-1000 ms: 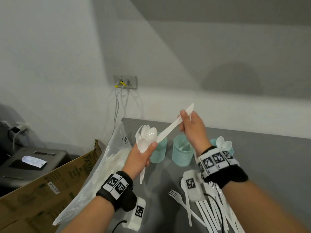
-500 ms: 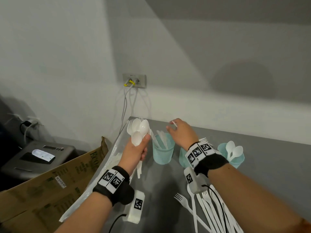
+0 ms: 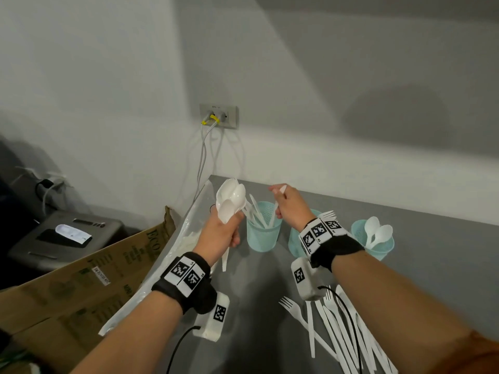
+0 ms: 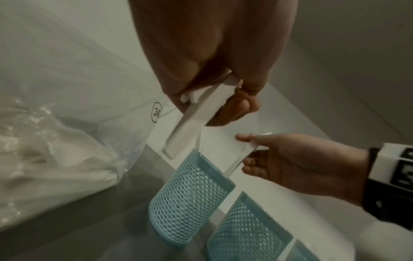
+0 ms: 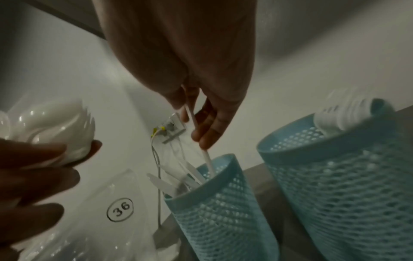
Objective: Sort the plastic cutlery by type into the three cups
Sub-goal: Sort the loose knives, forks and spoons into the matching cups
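Three teal mesh cups stand in a row on the grey table. The left cup (image 3: 263,234) holds knives, the middle cup (image 3: 294,240) forks, the right cup (image 3: 378,245) two spoons. My left hand (image 3: 229,228) grips a bunch of white spoons (image 3: 231,201) upright, just left of the left cup. My right hand (image 3: 279,197) pinches a white knife (image 3: 275,214) by its upper end, and the lower end is inside the left cup. The right wrist view shows the knife (image 5: 208,159) entering that cup (image 5: 223,211). My right wrist partly hides the middle cup.
Several loose forks and knives (image 3: 337,333) lie on the table at the lower right, under my right forearm. A clear plastic bag (image 3: 183,238) of cutlery lies along the table's left edge, beside a cardboard box (image 3: 81,279). Cables hang from a wall socket (image 3: 218,116).
My right hand has carried the knife from up between the hands to the left cup and lowered its end in. The left hand still holds the spoons up.
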The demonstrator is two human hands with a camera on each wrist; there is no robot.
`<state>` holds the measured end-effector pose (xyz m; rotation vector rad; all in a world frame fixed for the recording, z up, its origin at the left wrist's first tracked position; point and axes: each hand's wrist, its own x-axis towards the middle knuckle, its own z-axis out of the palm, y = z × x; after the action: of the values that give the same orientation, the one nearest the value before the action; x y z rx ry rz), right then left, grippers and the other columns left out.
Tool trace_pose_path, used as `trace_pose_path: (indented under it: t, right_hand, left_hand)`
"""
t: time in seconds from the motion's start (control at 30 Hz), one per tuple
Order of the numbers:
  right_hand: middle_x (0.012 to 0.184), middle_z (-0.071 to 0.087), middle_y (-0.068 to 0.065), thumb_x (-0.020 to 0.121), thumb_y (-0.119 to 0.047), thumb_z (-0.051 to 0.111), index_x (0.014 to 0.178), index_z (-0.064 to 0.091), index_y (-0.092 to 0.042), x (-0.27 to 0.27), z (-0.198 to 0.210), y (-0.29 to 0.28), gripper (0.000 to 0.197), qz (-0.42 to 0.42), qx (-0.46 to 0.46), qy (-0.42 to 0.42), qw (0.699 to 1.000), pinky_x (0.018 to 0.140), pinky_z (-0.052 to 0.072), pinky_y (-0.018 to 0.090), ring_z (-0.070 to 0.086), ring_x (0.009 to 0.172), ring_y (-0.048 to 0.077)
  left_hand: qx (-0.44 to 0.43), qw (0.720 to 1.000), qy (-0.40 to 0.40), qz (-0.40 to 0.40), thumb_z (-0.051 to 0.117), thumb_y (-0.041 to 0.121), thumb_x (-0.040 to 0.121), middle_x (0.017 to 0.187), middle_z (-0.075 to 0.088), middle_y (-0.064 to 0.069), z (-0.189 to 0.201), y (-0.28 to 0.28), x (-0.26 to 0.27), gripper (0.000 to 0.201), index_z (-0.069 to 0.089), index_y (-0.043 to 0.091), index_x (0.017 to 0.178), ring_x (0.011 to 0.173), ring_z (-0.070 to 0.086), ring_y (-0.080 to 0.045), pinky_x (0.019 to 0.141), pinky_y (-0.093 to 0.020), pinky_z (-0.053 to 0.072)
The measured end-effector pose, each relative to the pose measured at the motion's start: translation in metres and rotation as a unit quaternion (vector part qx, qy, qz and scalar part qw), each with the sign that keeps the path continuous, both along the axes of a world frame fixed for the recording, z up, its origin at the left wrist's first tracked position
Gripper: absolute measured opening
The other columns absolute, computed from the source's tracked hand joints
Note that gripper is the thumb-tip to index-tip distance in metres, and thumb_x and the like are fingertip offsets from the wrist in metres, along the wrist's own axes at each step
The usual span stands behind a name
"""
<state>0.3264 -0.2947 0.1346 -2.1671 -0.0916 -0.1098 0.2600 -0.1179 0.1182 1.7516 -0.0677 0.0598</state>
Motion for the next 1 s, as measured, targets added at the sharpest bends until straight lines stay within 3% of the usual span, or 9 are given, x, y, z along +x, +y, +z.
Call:
trace_pose_path:
  t: [0.1,0.2,0.33,0.47,0.53,0.63,0.7,0.83,1.0]
  right_hand:
    - [0.085,0.051,-0.005,0.096,-0.023,0.048,0.123,0.057,-0.007,-0.005,0.001,-0.001,0.032,-0.012,0.003,0.038,0.999,0.084,0.047,0.029,0.050,0.072,0.006]
    - [0.104,0.050,0.002,0.093,-0.028,0.052,0.119,0.060,-0.022,-0.013,0.021,0.000,0.028,-0.044,-0.020,-0.030,0.998,0.097,0.040,0.028,0.052,0.097,0.014]
    - [0.103,0.055,-0.004,0.095,-0.024,0.052,0.107,0.067,-0.027,-0.038,0.060,0.010,0.020,0.034,0.053,-0.116,0.991,0.081,0.037,0.008,0.051,0.092,0.008]
    - [0.101,0.061,-0.011,0.090,-0.032,0.059,0.103,0.071,-0.028,-0.049,0.070,0.017,0.018,0.133,-0.021,-0.063,0.989,0.086,0.037,0.020,0.049,0.102,0.010]
    - [0.102,0.062,-0.010,0.088,-0.025,0.061,0.109,0.069,-0.028,-0.050,0.067,0.016,0.022,0.154,-0.072,-0.035,0.985,0.085,0.036,0.020,0.049,0.100,0.011]
    - [0.101,0.065,-0.005,0.086,-0.012,0.059,0.107,0.069,-0.021,-0.053,0.066,0.012,0.024,0.160,-0.054,-0.013,0.985,0.076,0.041,0.012,0.053,0.086,0.010]
    - [0.100,0.066,-0.004,0.088,-0.013,0.059,0.103,0.069,-0.020,-0.056,0.068,0.009,0.020,0.152,-0.024,-0.001,0.988,0.077,0.044,0.016,0.053,0.080,0.009]
    - [0.099,0.069,-0.007,0.082,-0.014,0.064,0.098,0.070,-0.024,-0.059,0.070,0.004,0.019,0.174,-0.026,0.016,0.984,0.082,0.048,0.023,0.061,0.088,0.012]
    - [0.088,0.069,-0.003,0.086,-0.017,0.065,0.093,0.073,-0.011,-0.058,0.068,0.003,0.012,0.116,-0.028,-0.014,0.993,0.075,0.046,0.020,0.062,0.083,0.015]
  left_hand:
    - [0.027,0.999,-0.004,0.023,0.054,0.025,0.092,0.076,0.051,-0.012,-0.003,-0.003,0.004,0.022,0.049,0.014,0.111,0.058,0.050,-0.008,0.055,-0.028,0.049]
    - [0.117,0.991,-0.052,0.026,0.051,0.029,0.094,0.105,0.058,0.006,-0.007,-0.004,0.004,0.033,0.045,0.024,0.126,0.095,0.058,-0.007,0.084,-0.028,0.048]
    - [0.248,0.964,-0.082,0.046,0.047,0.034,0.096,0.089,0.059,0.007,-0.006,-0.009,-0.002,0.025,0.043,0.024,0.118,0.080,0.062,-0.018,0.073,-0.037,0.051]
    - [0.334,0.934,-0.120,0.029,0.050,0.027,0.093,0.087,0.058,0.006,-0.004,-0.014,-0.006,0.031,0.040,0.023,0.123,0.076,0.062,-0.022,0.064,-0.035,0.047]
    - [0.353,0.927,-0.127,0.024,0.052,0.023,0.092,0.090,0.057,0.005,-0.001,-0.015,-0.008,0.037,0.038,0.022,0.126,0.076,0.062,-0.023,0.061,-0.032,0.042]
    - [0.337,0.934,-0.115,0.020,0.053,0.027,0.091,0.096,0.063,0.004,0.002,-0.014,-0.010,0.037,0.040,0.026,0.126,0.079,0.063,-0.020,0.064,-0.034,0.048]
    - [0.305,0.947,-0.100,0.022,0.055,0.033,0.090,0.097,0.065,0.007,0.003,-0.013,-0.010,0.036,0.042,0.030,0.123,0.083,0.064,-0.018,0.072,-0.039,0.052]
    - [0.244,0.967,-0.075,0.020,0.057,0.042,0.088,0.092,0.065,0.010,0.003,-0.015,-0.008,0.031,0.049,0.030,0.116,0.083,0.063,-0.011,0.072,-0.033,0.052]
    - [0.239,0.967,-0.086,-0.001,0.062,0.035,0.086,0.090,0.063,0.013,-0.003,-0.018,-0.008,0.029,0.051,0.030,0.113,0.084,0.063,-0.010,0.072,-0.031,0.052]
